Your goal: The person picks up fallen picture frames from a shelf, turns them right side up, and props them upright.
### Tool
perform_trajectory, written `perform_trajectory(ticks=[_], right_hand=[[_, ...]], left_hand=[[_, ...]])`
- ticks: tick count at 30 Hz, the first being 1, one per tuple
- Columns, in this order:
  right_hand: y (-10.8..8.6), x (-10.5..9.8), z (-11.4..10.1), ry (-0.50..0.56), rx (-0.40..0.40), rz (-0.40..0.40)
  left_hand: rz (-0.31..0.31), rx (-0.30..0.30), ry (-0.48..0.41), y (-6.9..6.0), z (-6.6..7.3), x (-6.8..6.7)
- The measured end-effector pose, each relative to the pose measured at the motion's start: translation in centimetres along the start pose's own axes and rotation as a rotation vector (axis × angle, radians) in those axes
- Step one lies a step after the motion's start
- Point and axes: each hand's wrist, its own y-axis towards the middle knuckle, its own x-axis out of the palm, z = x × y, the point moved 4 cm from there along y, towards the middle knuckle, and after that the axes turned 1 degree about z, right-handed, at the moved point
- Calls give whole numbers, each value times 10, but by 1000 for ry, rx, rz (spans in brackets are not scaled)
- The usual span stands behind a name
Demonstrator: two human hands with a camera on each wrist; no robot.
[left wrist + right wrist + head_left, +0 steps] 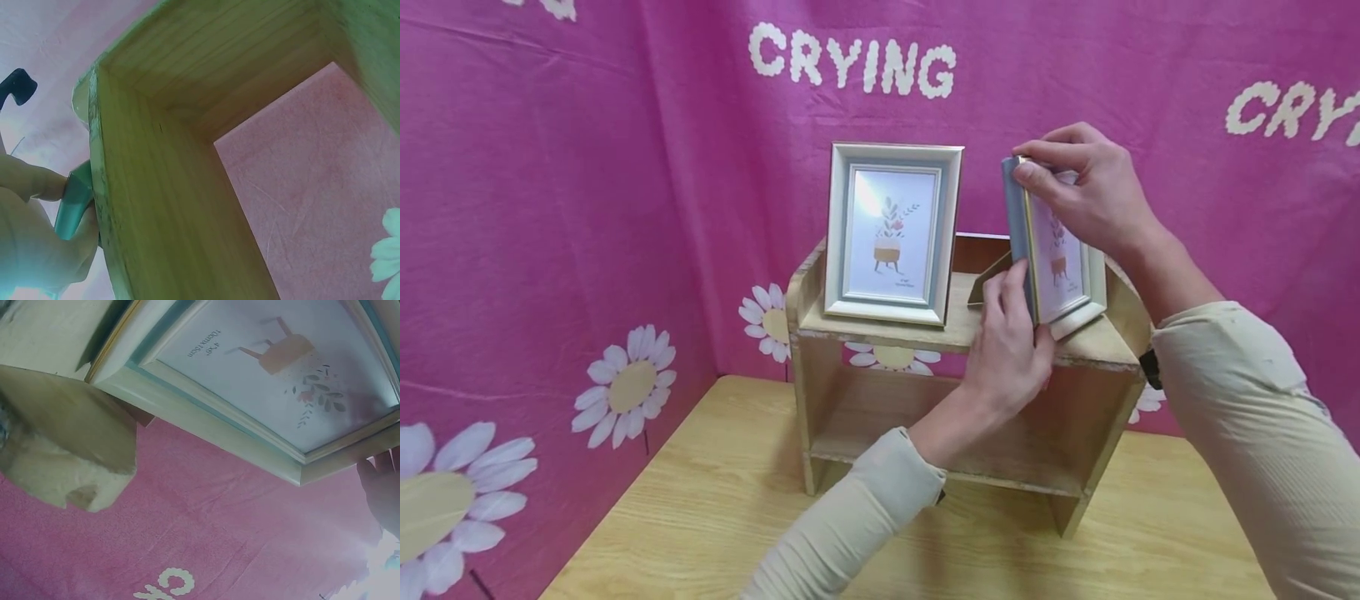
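A white picture frame with a blue-grey inner border (1067,312) stands turned on the right of the small wooden shelf's top board, its support leg (988,283) splayed behind. My right hand (1086,183) grips its upper edge, thumb toward the near side. My left hand (1007,342) holds its lower near edge; in the left wrist view, thumb and fingers pinch the frame's corner (75,201). In the right wrist view the frame's face (250,369) shows a potted-plant print, with fingertips (378,472) at its rim. A matching picture frame (835,233) stands untouched on the left, facing me.
The wooden shelf unit (947,337) has raised side panels and a lower board (917,408). It stands on a light wood-grain table (700,492). A pink cloth (715,108) with daisies and white lettering hangs behind and at left.
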Motion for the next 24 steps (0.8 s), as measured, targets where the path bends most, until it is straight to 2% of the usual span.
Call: perform_trajectory(ticks=[6, 13, 24], right_hand=[[1, -1, 2, -2, -37, 48], [0, -5, 2, -18, -25, 22], [0, -13, 2, -16, -24, 21]], left_hand=[[-29, 17, -4, 2, -6, -2], [-67, 6, -35, 0, -9, -4], [-28, 38, -51, 2, -9, -5]])
